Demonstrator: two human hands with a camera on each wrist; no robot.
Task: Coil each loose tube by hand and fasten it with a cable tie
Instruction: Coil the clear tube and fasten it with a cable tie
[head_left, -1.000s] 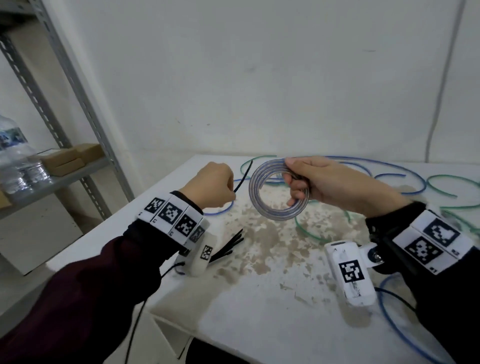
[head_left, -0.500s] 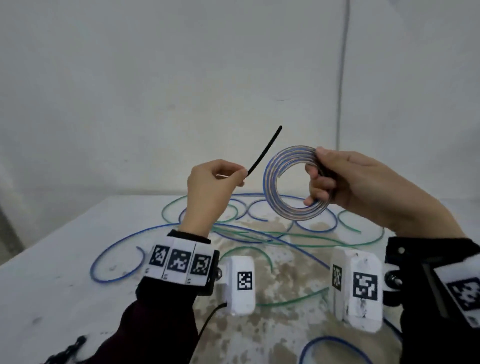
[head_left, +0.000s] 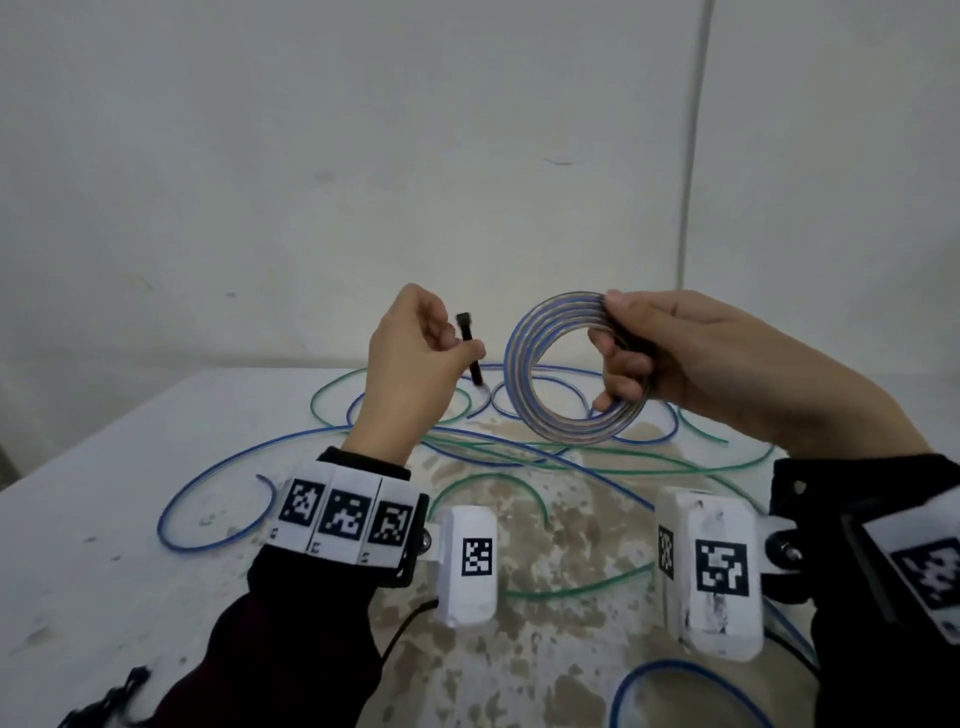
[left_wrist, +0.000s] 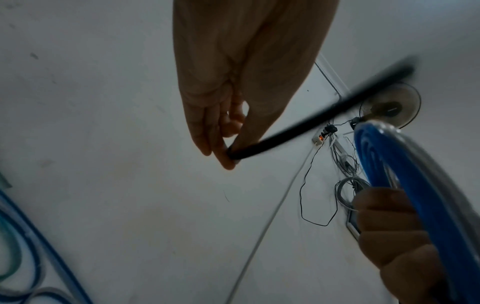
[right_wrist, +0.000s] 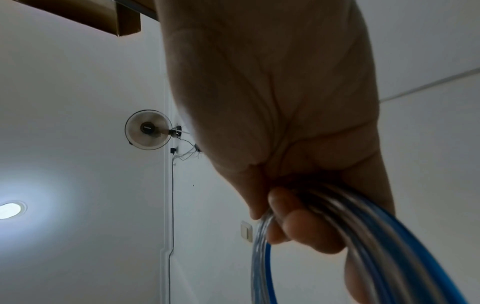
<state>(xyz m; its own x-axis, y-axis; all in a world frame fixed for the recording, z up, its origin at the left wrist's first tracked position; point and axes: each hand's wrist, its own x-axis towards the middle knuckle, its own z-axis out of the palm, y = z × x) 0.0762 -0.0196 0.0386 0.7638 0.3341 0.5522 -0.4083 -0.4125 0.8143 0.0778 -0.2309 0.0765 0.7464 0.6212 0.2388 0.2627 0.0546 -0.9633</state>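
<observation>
Workshop-type rm: stained white table (head_left: 130, 519), bare walls, wall fan (right_wrist: 148, 129), loose wiring.

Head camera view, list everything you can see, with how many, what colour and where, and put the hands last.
coiled tube: one, clear with blue, held above the table
cable tie: one, black, left of the coil
loose tubes: several, blue and green, spread over the table
table: one, white, stained brown in the middle
wrist cameras: two, white, tagged
left hand: pinches the cable tie
right hand: grips the coiled tube
</observation>
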